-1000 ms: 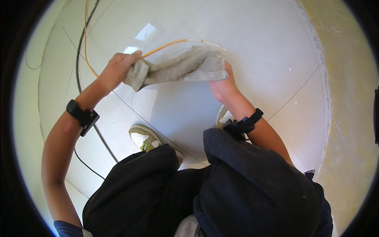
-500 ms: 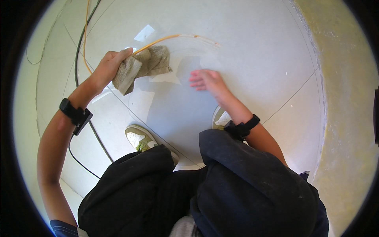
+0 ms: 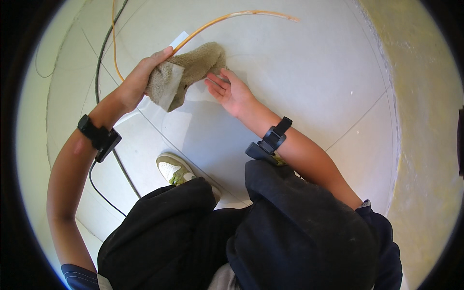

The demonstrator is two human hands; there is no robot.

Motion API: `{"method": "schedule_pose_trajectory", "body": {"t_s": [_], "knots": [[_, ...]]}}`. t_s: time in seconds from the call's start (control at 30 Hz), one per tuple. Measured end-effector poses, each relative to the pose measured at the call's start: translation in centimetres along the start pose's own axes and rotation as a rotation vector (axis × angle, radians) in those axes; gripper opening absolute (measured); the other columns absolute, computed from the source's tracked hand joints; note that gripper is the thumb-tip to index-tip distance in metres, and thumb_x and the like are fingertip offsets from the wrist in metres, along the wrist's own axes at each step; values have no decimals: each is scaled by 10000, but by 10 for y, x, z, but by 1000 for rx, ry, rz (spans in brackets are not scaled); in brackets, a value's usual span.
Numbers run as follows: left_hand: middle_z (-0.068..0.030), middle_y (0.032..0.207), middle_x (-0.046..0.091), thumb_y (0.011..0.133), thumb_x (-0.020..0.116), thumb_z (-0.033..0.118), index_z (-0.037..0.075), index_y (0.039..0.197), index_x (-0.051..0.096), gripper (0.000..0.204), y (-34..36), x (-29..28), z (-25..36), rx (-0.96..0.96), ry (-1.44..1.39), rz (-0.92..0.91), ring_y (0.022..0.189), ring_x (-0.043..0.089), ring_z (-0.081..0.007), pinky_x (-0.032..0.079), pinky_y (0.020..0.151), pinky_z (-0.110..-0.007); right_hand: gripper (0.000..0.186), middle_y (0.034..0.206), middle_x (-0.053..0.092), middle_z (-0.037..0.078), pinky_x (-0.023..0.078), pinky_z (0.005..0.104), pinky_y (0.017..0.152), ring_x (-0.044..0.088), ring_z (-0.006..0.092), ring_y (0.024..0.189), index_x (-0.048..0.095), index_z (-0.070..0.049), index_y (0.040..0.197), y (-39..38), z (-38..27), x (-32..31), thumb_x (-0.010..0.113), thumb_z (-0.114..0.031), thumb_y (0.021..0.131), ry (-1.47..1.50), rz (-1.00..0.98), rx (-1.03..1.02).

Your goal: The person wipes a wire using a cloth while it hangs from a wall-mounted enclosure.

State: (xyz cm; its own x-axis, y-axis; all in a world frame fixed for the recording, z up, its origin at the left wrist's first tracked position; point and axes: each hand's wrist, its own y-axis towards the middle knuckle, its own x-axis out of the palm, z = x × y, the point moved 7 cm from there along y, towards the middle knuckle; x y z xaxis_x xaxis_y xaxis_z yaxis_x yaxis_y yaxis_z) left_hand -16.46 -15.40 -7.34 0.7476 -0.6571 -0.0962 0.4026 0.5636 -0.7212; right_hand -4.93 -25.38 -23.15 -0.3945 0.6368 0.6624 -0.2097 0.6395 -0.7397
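Note:
My left hand is closed on a grubby beige-brown cloth together with a thin orange hose. The hose comes out past my thumb and arcs to the right above the floor, its free end pale and dirty. At the cloth's right edge is my right hand, palm partly turned up and fingers apart. Its fingertips are at the cloth's corner; I cannot tell whether they touch it.
A black cable runs along the left side over large pale floor tiles. Behind the cloth lies a white patch. A yellowish rough strip borders the right. My shoe stands below the cloth.
My left hand has shifted slightly up and right with the cloth and hose, whose free end swung up and right. My right hand moved left to the cloth, its palm turning up.

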Motion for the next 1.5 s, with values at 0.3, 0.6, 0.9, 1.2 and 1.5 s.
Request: {"method": "schedule_pose_trajectory", "body": {"t_s": [0.3,0.6,0.9,1.2,1.5], "knots": [[-43,900,608,854,450,580,37,1036,588,589,-1,10,8,-15,-81,11,810,577,-107,454,738,-237,413,1051,561,142,476,365,809,560,252,954,471,-38,1084,-18,32,43,619,-336,839,31,-106,224],[-10,719,584,886,492,491,35,844,637,480,2,-20,-9,61,112,195,618,547,-70,441,564,-210,398,1162,514,27,367,341,945,472,169,1087,463,-131,1152,-61,-25,35,626,-203,796,178,-388,-156],[-6,688,558,892,488,485,30,765,626,492,-7,-23,-3,98,130,214,598,496,-70,407,569,-216,626,1227,484,100,386,347,978,485,218,1137,274,-63,1331,-92,-48,57,488,0,746,-50,-373,-317],[-1,667,549,899,499,445,13,760,620,470,-10,-26,4,111,255,201,596,479,-57,382,541,-213,453,1057,540,147,443,345,833,536,277,983,451,40,1187,-134,-91,82,483,94,738,-1359,23,-1475],[-86,479,470,835,584,386,-17,634,594,451,-43,5,41,240,769,266,432,434,-130,377,447,-277,354,986,533,145,324,446,995,513,300,992,514,13,1062,-131,-87,111,583,-15,716,-1786,210,-1715]]}}
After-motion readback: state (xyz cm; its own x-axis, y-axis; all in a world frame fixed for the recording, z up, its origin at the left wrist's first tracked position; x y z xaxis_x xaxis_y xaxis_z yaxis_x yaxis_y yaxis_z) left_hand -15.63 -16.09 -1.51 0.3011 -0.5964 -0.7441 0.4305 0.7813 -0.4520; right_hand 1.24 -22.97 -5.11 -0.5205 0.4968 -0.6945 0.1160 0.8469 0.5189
